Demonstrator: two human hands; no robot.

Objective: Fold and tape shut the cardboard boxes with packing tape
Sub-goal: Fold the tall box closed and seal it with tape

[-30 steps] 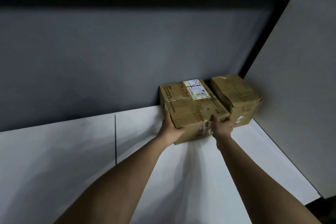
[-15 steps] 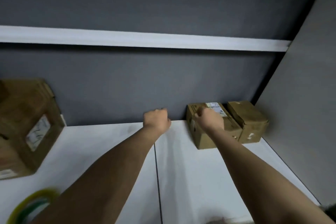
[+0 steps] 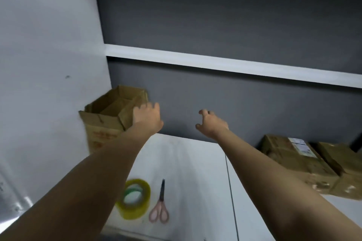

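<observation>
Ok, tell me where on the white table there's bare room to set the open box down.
Bare table lies between the open box at the left wall and the two closed boxes on the right, beyond the tape roll and scissors. The right back corner is crowded.

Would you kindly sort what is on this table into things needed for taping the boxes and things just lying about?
Needed: open cardboard box, tape roll, scissors, left hand, right hand.
Lying about: two closed boxes, one labelled, one plain.

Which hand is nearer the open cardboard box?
Left. The left hand is at the open cardboard box, over its right edge; the right hand hangs in air well to its right.
</observation>
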